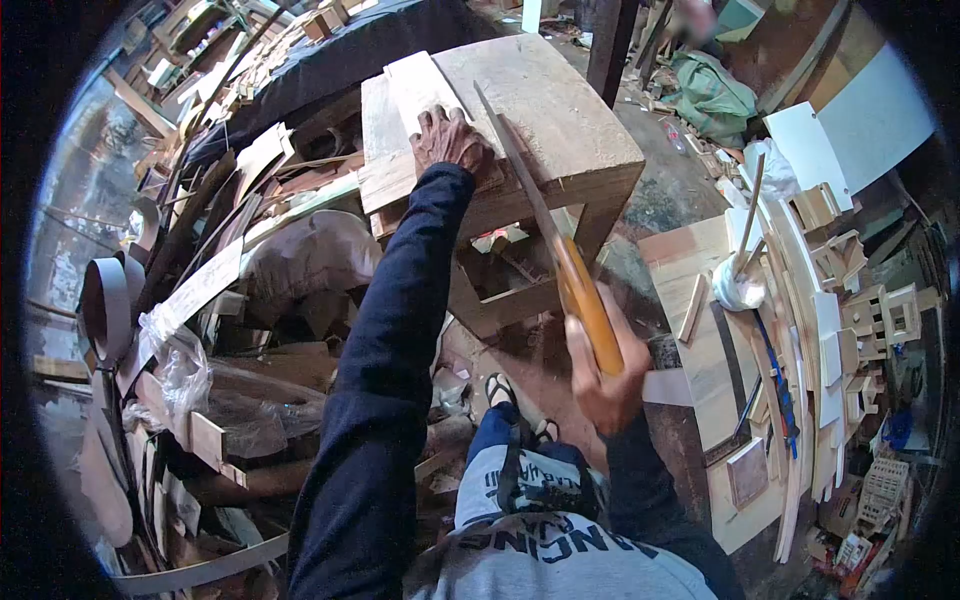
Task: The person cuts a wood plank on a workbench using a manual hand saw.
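Scrap wood crowds the workshop floor around a rough wooden table (580,125). A pale, flat board (415,88) lies on its top, beneath the left hand (455,143), fingers spread, arm outstretched. The right hand (608,365), lower down, has its fingers closed around the yellow-brown handle of a long, tapering handsaw (523,178).

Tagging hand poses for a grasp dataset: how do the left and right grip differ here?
The left grip is open, fingers spread on a pale board; the right grip is closed round the yellow handle of a saw.
The left grip is over the wooden top; the right grip is nearer the body, clear of it.
Both are bare, with dark sleeves.
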Available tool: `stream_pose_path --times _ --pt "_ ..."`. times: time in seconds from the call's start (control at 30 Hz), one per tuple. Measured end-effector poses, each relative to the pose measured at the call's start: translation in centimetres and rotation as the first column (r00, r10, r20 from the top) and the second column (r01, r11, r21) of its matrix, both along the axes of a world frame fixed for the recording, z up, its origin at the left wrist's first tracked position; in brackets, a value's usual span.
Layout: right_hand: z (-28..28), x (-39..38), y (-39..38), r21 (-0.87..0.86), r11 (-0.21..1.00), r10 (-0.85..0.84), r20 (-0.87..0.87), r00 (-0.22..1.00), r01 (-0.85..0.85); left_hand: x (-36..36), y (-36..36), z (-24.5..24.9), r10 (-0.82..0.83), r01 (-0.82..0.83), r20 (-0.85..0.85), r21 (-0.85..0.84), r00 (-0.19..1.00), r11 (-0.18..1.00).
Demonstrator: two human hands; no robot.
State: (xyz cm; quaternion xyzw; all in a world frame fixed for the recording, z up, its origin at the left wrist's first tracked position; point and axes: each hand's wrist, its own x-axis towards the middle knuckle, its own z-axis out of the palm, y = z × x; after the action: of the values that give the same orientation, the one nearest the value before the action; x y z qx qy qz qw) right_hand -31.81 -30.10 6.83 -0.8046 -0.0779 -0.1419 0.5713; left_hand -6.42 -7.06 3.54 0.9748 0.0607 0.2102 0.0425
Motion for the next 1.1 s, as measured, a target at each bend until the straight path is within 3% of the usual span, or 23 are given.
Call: stream_pose_path --times 0.03,0.13,0.33,0.43,0.47,0.6,0.8,0.9,1.0,1.1 --pt "0.1 -1.7 -0.7 -0.017 1.0 -0.009 -0.05 0.999 0.008 -0.1 0.0 0.1 0.011 -0.011 -0.011 0.0 1.0 1.0" --pt "-0.6 -4.7 -2.2 -0.175 0.984 -0.023 0.045 0.999 0.031 -0.7 -0.5 0.8 0.015 -0.015 -0.031 0.023 0.999 1.0" --pt "0.7 -2.1 -1.1 -0.093 0.996 0.006 0.063 0.998 0.0 -0.4 -0.5 0.7 0.029 -0.03 -0.047 -0.012 0.998 0.999" --pt "2.5 -0.8 -0.7 -0.071 0.996 0.05 -0.029 0.998 -0.051 -0.3 -0.4 0.7 0.019 -0.022 -0.067 -0.046 0.998 0.999" --pt "2.6 -0.8 -0.7 -0.044 0.998 0.047 0.027 0.999 -0.045 -0.3 -0.3 0.7 0.015 -0.018 -0.063 -0.042 0.998 0.999" --pt "3.1 -3.1 -2.7 0.053 0.997 0.063 -0.126 0.99 -0.057 -0.2 -0.3 0.1 0.0 0.0 -0.01 -0.017 1.0 1.0" --pt "2.9 -1.8 -2.1 -0.011 0.999 0.039 0.021 0.999 -0.038 -0.3 -0.3 0.3 0.015 -0.013 -0.062 0.025 0.998 1.0" --pt "3.9 1.4 0.3 -0.044 0.996 0.073 -0.104 0.992 -0.078 -0.5 -0.3 0.2 0.014 -0.012 -0.056 0.031 0.998 0.999" --pt "2.8 3.3 1.0 0.044 0.995 0.095 -0.07 0.993 -0.092 -0.3 0.1 0.3 0.003 0.0 -0.045 0.054 0.999 0.999" --pt "2.4 0.5 -0.9 -0.012 0.998 0.056 -0.053 0.997 -0.057 0.1 -0.3 0.1 -0.003 0.005 -0.039 0.053 0.999 0.999"
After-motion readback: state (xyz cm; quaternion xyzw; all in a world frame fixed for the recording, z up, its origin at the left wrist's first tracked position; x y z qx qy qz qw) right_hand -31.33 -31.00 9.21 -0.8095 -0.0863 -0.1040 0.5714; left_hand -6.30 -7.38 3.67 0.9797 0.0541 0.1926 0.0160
